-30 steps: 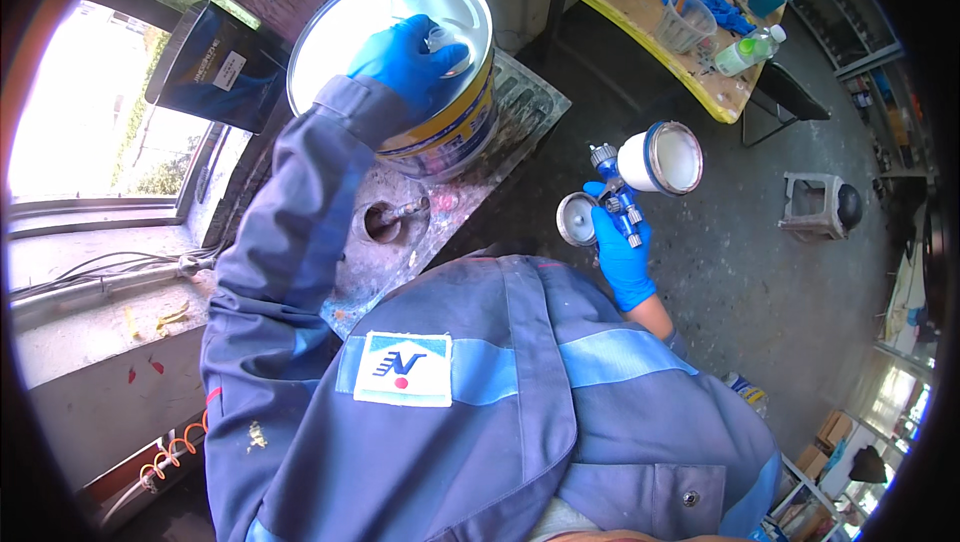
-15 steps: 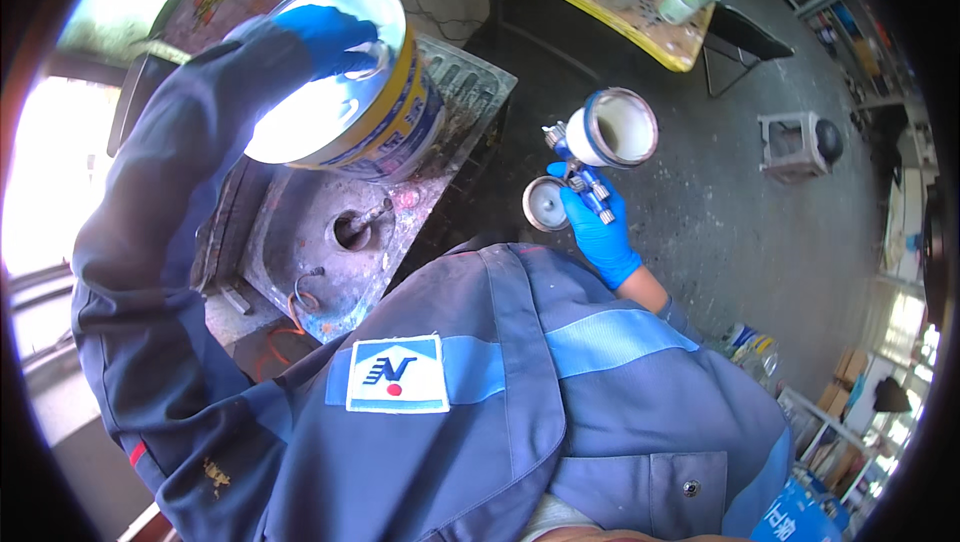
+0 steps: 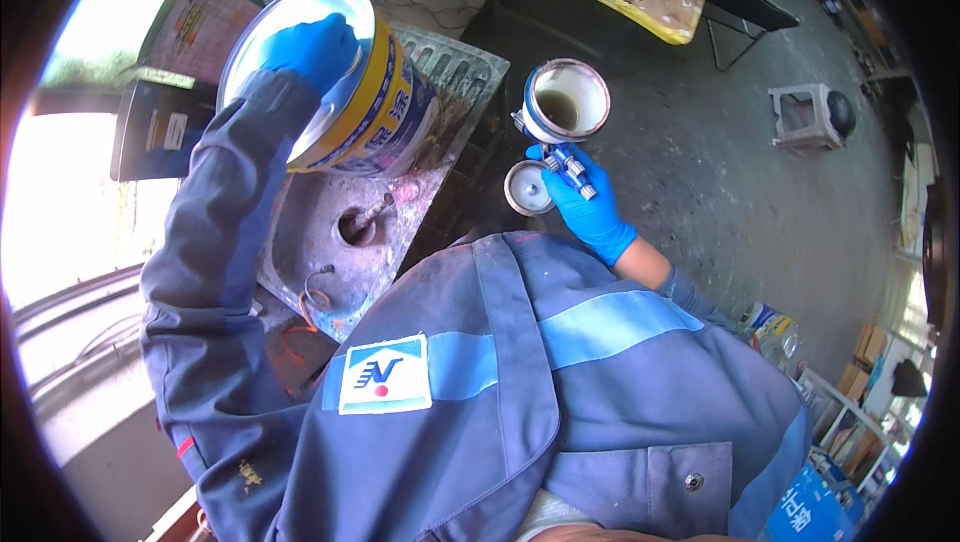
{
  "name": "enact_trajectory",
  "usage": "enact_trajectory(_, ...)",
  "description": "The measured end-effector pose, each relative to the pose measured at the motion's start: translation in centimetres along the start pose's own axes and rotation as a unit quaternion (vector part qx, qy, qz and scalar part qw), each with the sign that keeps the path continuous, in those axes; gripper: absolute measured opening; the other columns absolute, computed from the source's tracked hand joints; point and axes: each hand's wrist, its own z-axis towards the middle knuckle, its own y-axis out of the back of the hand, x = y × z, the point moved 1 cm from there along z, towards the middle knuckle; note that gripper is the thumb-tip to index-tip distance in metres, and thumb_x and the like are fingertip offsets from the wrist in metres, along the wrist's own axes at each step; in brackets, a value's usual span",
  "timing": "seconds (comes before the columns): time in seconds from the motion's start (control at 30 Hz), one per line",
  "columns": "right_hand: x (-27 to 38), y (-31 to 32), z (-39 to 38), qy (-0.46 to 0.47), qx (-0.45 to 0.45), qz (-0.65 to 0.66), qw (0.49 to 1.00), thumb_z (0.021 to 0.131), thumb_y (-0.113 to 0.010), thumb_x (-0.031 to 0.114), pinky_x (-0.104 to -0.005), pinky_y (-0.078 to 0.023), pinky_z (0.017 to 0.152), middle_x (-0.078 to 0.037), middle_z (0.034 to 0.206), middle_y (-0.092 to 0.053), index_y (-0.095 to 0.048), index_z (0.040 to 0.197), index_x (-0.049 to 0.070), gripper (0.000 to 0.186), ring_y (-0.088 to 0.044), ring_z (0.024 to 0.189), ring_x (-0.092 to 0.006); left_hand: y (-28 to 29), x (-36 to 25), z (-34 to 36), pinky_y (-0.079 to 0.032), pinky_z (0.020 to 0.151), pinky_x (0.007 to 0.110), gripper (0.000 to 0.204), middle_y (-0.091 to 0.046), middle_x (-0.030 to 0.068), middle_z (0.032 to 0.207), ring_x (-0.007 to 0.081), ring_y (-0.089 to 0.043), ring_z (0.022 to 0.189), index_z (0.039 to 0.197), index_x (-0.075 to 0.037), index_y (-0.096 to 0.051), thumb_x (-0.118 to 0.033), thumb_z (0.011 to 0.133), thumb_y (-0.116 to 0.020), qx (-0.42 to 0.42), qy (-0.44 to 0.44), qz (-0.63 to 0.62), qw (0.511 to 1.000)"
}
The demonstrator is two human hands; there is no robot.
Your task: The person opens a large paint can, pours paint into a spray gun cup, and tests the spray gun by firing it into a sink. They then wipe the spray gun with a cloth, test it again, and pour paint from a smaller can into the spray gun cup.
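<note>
1. Right hand (image 3: 590, 212) wraps the spray gun's (image 3: 566, 168) body, lid (image 3: 529, 188) alongside; the open cup (image 3: 568, 102) likely makes it top-heavy, so body grip suits
2. Left hand (image 3: 312, 47) curls over the bucket (image 3: 385, 107) at the sink (image 3: 300, 217); its grip is hidden, I cannot tell

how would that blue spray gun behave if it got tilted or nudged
The spray gun would probably feel top-heavy, since its wide cup is the bulkiest part. Any liquid inside could slosh out, as the lid is off. It seems stiff, with a metallic sheen.
</note>
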Motion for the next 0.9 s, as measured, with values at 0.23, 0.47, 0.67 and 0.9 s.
enact_trajectory(0.23, 0.0, -1.2, 1.1, 0.008, 0.087, -0.022, 0.996, 0.091, -0.059, 0.003, -0.0302, -0.049, 0.092, -0.011, 0.117, -0.067, -0.054, 0.131, 0.001, 0.041, -0.063, 0.106, -0.016, 0.8, -1.0, -2.0, -0.052, 0.08, 0.045, 0.042, -0.07, 0.0186, 0.098, 0.035, -0.067, 0.089, 0.112, -0.012, -0.068, -0.046, 0.094, -0.05, -0.071, 0.101, -0.084, 0.989)
enact_trajectory(0.47, -1.8, -3.2, 2.4, -0.014, 0.208, -0.043, 0.977, 0.092, -0.061, 0.005, -0.0311, -0.05, 0.092, -0.012, 0.116, -0.067, -0.054, 0.131, 0.001, 0.04, -0.063, 0.106, -0.0169, -7.0, -0.1, -19.0, -0.05, 0.077, 0.024, 0.03, -0.065, 0.002, 0.092, 0.01, -0.06, 0.085, 0.122, -0.006, -0.058, -0.01, 0.093, -0.063, -0.453, 0.221, -0.489, 0.711)
enact_trajectory(0.67, -3.4, -5.7, 2.5, -0.047, 0.282, -0.044, 0.957, 0.093, -0.061, 0.005, -0.0306, -0.05, 0.092, -0.012, 0.118, -0.066, -0.052, 0.133, 0.001, 0.042, -0.063, 0.108, -0.0167, -13.6, -8.2, -28.8, -0.05, 0.086, 0.031, 0.035, -0.064, 0.0089, 0.106, 0.0182, -0.062, 0.096, 0.122, -0.001, -0.056, -0.013, 0.091, -0.067, -0.141, 0.325, -0.597, 0.72)
enact_trajectory(0.9, -5.0, -13.4, 1.6, 0.004, 0.355, -0.06, 0.933, 0.093, -0.063, 0.007, -0.0289, -0.051, 0.085, -0.01, 0.111, -0.069, -0.053, 0.135, 0.004, 0.043, -0.065, 0.1, -0.0127, -16.8, -12.5, -28.2, -0.053, 0.08, 0.03, 0.039, -0.066, 0.0072, 0.111, 0.0138, -0.062, 0.095, 0.125, -0.003, -0.059, -0.031, 0.097, -0.059, 0.034, 0.246, -0.866, 0.434)
